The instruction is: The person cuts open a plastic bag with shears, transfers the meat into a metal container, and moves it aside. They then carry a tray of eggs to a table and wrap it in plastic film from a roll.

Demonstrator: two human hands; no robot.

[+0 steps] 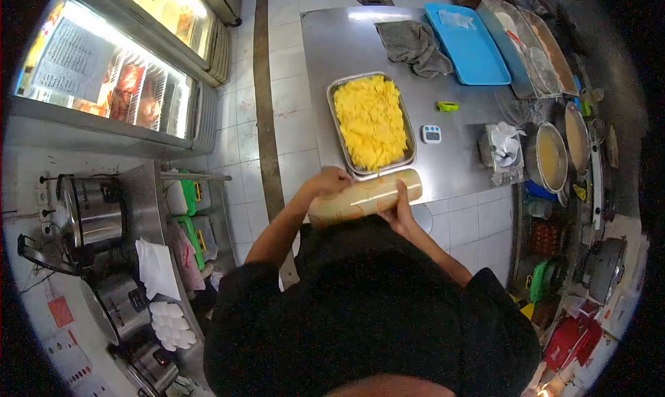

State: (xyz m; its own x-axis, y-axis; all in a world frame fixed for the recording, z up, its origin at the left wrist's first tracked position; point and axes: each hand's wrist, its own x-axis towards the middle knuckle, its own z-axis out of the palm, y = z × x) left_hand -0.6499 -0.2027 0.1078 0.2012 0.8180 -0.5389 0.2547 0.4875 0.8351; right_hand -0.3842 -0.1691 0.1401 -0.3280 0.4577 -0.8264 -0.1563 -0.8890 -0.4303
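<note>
I see long tan roll [365,198], smooth and cylindrical, looks like cling film roll, lying crosswise at near edge of steel table [332,43]. Left hand [327,182] wraps roll's left end, fingers curled closed over it. Right hand [400,206] clamps roll nearer its right end, fingers bent round it. Just beyond roll, rectangular metal tray [332,113] heaped with lumpy yellow food [370,123]. Crumpled grey cloth [414,47] and flat blue tray [467,43] farther back. Small white timer [431,134] beside tray.
</note>
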